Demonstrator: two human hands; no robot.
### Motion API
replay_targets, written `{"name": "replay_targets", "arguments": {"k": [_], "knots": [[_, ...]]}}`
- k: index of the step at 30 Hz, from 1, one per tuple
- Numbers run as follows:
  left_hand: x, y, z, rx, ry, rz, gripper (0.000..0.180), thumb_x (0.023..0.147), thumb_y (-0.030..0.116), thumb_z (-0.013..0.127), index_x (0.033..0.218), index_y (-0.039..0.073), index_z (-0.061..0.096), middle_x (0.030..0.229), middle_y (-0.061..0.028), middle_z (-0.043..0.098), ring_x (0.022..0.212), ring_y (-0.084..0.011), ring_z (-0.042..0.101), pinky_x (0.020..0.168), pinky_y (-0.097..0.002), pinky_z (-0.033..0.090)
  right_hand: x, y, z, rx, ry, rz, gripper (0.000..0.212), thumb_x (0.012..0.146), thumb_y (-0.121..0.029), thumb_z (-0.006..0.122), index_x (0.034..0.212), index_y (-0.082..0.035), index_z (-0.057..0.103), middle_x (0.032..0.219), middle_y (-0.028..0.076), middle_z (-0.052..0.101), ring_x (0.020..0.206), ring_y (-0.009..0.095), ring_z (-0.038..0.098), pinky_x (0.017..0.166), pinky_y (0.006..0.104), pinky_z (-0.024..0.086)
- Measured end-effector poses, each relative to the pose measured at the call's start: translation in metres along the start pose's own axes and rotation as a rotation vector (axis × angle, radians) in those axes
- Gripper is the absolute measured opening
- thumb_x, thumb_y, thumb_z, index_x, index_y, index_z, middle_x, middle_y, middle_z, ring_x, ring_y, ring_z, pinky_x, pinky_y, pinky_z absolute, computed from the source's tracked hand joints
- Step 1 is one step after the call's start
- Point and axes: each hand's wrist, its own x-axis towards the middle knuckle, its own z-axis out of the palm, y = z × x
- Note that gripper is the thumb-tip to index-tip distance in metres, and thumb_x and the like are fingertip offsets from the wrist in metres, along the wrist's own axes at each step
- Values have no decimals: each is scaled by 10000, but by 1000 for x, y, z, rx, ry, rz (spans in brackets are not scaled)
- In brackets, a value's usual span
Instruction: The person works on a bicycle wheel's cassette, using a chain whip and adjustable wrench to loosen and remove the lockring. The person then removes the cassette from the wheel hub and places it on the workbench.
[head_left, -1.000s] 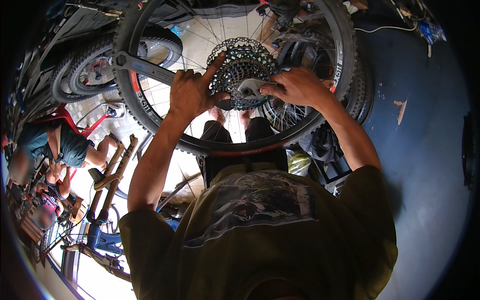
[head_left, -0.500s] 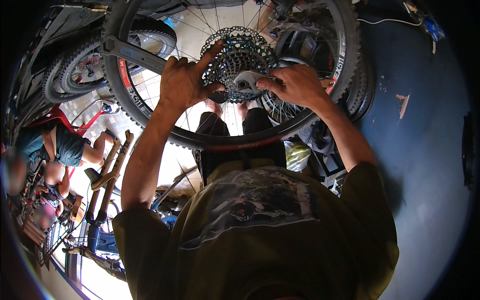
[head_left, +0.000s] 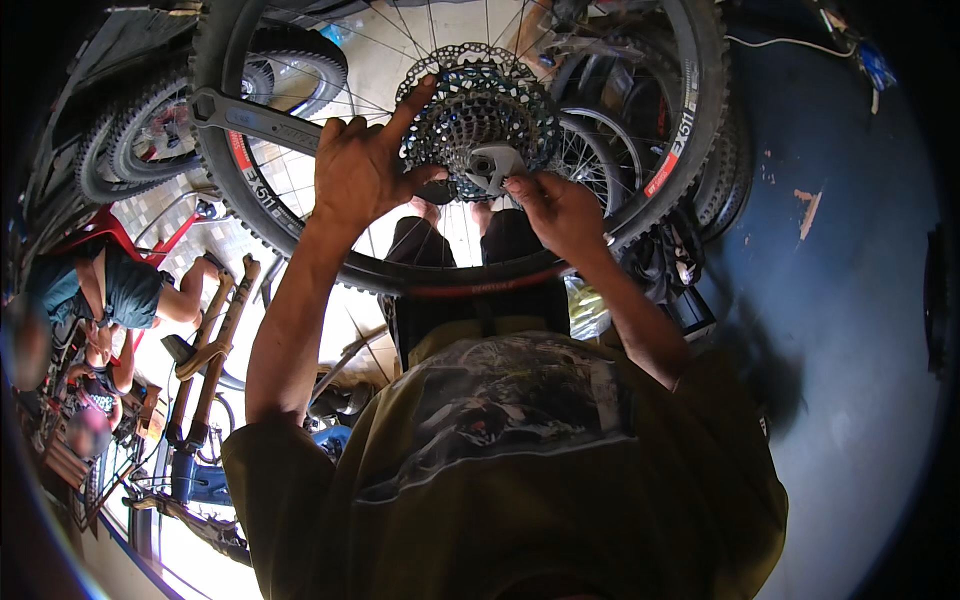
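A bicycle wheel [head_left: 680, 150] stands in front of me with a large cassette [head_left: 482, 100] facing up at its hub. My left hand [head_left: 352, 175] is closed round a long grey flat tool [head_left: 268, 122] with a hexagonal hole in its outer end. Its index finger stretches along the cassette's left edge, and the thumb rests by a dark end piece [head_left: 437, 190] at the lower left sprockets. A grey wrench [head_left: 492, 163] sits with its head over the cassette's middle. My right hand [head_left: 560, 212] pinches the wrench's handle, most of which the fingers hide.
More wheels [head_left: 150, 130] lean at the left, with others [head_left: 630, 100] behind on the right. A bicycle frame [head_left: 205, 400] stands lower left. Beyond it a person [head_left: 120, 290] sits near a red chair [head_left: 95, 228]. A blue wall [head_left: 820, 280] rises on the right.
My right hand has swung down and toward me, turning the wrench's handle downward. The left hand and its tool have shifted slightly left. The wheel has moved a little.
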Motion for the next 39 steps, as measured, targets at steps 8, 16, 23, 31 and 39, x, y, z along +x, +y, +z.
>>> {"name": "replay_targets", "arguments": {"k": [8, 16, 23, 31, 39], "knots": [[-3, 2, 3, 9, -37, -45, 1088, 703, 615, 841, 1626, 401, 306, 604, -24, 605, 713, -268, 651, 813, -378, 404, -31, -6, 105, 847, 240, 192, 469, 1087, -412, 576, 819, -35, 646, 678, -44, 540, 615, 44, 462, 578, 253, 382], [0, 4, -7, 109, -49, -24, 1065, 728, 569, 850, 1625, 373, 311, 623, -49, 639, 729, -272, 682, 812, -382, 419, -24, -69, 167, 1531, 304, 499, 463, 1075, -533, 519, 851, -130, 483, 615, -61, 405, 479, 56, 362, 440, 245, 309], [2, 11, -17, 199, -137, -51, 1124, 733, 626, 836, 1644, 378, 225, 681, -73, 697, 787, -280, 725, 860, -397, 458, -22, -71, 152, 1520, 207, 489, 563, 1062, -649, 420, 851, -132, 489, 621, -50, 403, 473, 77, 391, 441, 260, 350], [-7, 11, -12, 147, -55, -27, 1185, 728, 675, 820, 1667, 344, 178, 637, -68, 667, 688, -297, 708, 826, -393, 457, -61, -16, 112, 1084, 179, 226, 504, 1039, -504, 619, 832, -46, 659, 641, -5, 568, 516, 71, 518, 472, 242, 422], [-11, 11, -11, 167, -63, -41, 1168, 738, 669, 817, 1664, 342, 184, 623, -68, 662, 703, -318, 713, 857, -412, 468, 0, -21, -71, -73, -310, -78, 463, 1039, -492, 577, 1168, -56, 665, 918, 210, 718, 841, 424, 702, 734, 479, 528]]}}
